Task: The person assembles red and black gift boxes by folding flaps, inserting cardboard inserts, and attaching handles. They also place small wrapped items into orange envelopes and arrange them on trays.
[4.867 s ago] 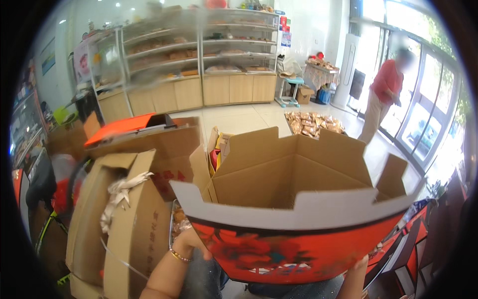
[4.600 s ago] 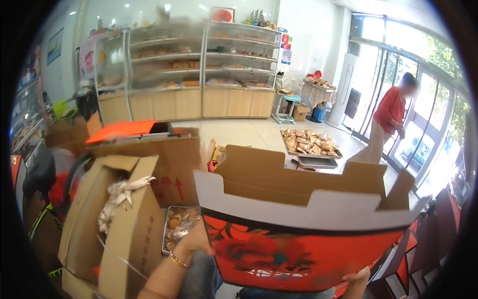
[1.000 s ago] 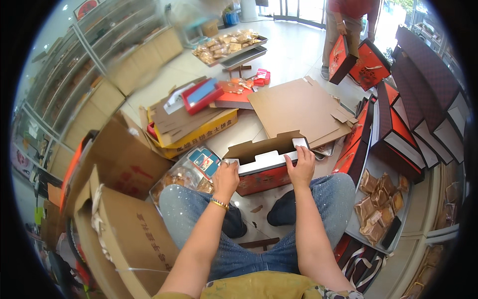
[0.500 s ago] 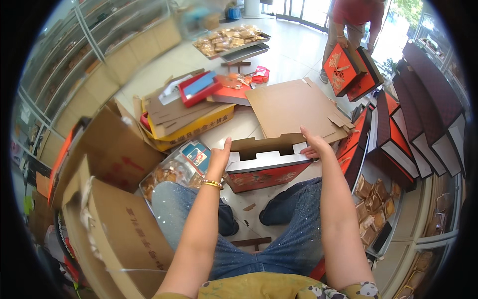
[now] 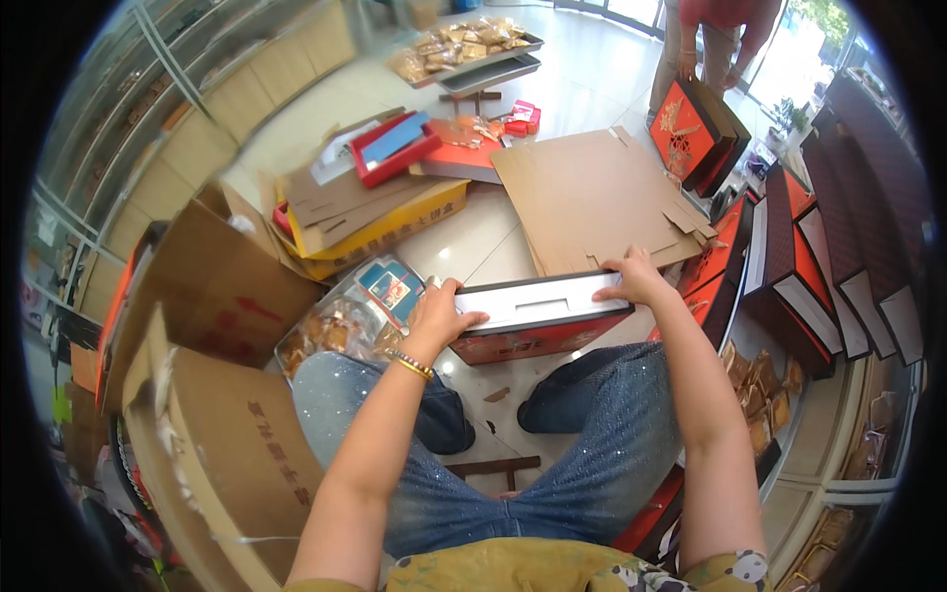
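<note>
A red gift box [image 5: 538, 342] with a floral print stands upright in front of my knees. Its white top [image 5: 513, 299] lies closed and has a slot in the middle. My left hand [image 5: 441, 318] grips the left end of the box, with the thumb on the white top. At the right end my right hand [image 5: 634, 279] holds the top edge, its thumb also on the white panel. Just beyond the box lie flat brown cardboard sheets [image 5: 592, 192]. By my left hand rests a clear plastic container [image 5: 326, 331] of wrapped items, with blue-green packaging [image 5: 391, 289] beside it.
Large cardboard cartons [image 5: 237, 424] stand at my left. Ahead are a yellow box [image 5: 395, 232], a red tray [image 5: 395, 148] and a tray of packets [image 5: 469, 49]. Dark-and-red boxes [image 5: 804, 286] line the right. Another person [image 5: 720, 30] holds red boxes [image 5: 688, 128] at the far right.
The open top of the gift box has been folded down into a flat white panel. My thumbs moved from upright to resting on it. The other person's boxes were lowered.
</note>
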Demonstrator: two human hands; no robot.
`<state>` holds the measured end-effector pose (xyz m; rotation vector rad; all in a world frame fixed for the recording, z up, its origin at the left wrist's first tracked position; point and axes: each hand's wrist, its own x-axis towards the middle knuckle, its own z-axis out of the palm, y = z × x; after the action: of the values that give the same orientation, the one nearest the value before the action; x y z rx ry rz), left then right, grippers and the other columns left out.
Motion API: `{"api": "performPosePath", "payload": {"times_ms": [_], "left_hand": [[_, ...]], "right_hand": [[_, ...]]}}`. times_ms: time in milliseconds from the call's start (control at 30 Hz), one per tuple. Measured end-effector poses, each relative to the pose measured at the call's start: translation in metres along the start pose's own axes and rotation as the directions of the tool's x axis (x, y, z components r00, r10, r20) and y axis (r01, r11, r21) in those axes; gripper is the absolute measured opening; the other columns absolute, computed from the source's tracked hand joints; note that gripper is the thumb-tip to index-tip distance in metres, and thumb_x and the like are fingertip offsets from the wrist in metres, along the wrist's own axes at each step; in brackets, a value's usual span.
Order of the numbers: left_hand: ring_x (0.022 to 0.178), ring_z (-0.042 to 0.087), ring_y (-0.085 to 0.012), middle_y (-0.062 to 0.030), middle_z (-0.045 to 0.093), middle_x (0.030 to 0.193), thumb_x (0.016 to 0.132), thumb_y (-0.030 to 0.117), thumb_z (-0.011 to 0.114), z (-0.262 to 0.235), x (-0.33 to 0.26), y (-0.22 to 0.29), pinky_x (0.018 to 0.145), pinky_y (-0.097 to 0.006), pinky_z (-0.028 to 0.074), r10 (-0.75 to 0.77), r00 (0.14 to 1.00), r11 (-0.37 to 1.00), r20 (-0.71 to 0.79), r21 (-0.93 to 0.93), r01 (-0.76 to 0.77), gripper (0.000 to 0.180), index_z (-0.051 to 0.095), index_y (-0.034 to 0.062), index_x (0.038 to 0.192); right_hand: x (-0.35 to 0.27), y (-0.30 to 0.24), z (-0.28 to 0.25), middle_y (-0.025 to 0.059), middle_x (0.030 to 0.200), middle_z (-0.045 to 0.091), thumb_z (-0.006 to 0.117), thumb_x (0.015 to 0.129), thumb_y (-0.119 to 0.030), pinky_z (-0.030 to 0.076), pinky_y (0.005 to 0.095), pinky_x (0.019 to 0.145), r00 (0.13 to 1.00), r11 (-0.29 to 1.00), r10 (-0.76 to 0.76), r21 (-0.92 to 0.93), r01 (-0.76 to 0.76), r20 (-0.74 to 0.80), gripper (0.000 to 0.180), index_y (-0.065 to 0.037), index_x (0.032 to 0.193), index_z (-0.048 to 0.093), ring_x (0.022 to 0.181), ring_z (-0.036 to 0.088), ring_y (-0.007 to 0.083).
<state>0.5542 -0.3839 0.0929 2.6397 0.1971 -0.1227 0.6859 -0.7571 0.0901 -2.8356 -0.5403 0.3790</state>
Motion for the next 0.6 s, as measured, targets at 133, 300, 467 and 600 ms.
{"api": "performPosePath", "payload": {"times_ms": [133, 300, 467, 600], "left_hand": [[0.104, 0.068, -0.0386, -0.0205, 0.068, 0.109, 0.069, 0.046, 0.093, -0.003, 0.002, 0.022, 0.084, -0.046, 0.056, -0.031, 0.995, 0.989, -0.092, 0.141, 0.044, 0.063, 0.065, 0.0090, 0.112], [0.099, 0.065, -0.0351, -0.0178, 0.065, 0.106, 0.075, 0.049, 0.088, 0.022, 0.015, 0.004, 0.080, -0.046, 0.056, -0.015, 0.979, 0.990, -0.204, 0.134, 0.043, 0.056, 0.069, 0.0086, 0.109], [0.094, 0.066, -0.0287, -0.0195, 0.070, 0.096, 0.096, 0.067, 0.061, 0.071, 0.033, -0.080, 0.081, -0.043, 0.051, -0.258, 0.948, 0.845, -0.188, -0.519, 0.127, 0.068, 0.070, -0.0004, 0.100], [0.094, 0.064, -0.0193, -0.0109, 0.071, 0.092, 0.103, 0.062, 0.055, 0.067, 0.032, -0.071, 0.085, -0.035, 0.050, -0.378, 0.925, 0.574, -0.040, -0.794, 0.201, 0.068, 0.069, -0.0045, 0.101]], "right_hand": [[0.009, 0.007, 0.016, 0.0230, 0.124, 0.060, 0.092, 0.069, -0.046, 0.051, 0.0451, 0.100, 0.987, 0.980, -0.143, 0.130, 0.151, -0.073, 0.064, -0.009, 0.116, 0.070, 0.120, 0.059, 0.0397], [0.011, -0.013, 0.027, 0.0192, 0.121, 0.064, 0.086, 0.079, -0.044, 0.051, 0.0445, 0.100, 0.996, 0.996, -0.086, 0.002, 0.086, -0.038, 0.061, -0.010, 0.125, 0.065, 0.121, 0.059, 0.0393], [-0.001, -0.019, 0.033, 0.0201, 0.138, 0.056, 0.081, 0.074, -0.064, 0.033, 0.0562, 0.116, 0.898, 0.912, -0.391, -0.211, 0.350, -0.202, 0.101, -0.009, 0.150, 0.045, 0.133, 0.050, 0.0399], [-0.033, -0.077, 0.026, 0.0188, 0.139, 0.053, 0.094, 0.058, -0.050, 0.023, 0.0609, 0.122, 0.863, 0.813, -0.502, -0.306, 0.495, 0.062, 0.125, -0.006, 0.158, 0.034, 0.136, 0.047, 0.0388]]}}
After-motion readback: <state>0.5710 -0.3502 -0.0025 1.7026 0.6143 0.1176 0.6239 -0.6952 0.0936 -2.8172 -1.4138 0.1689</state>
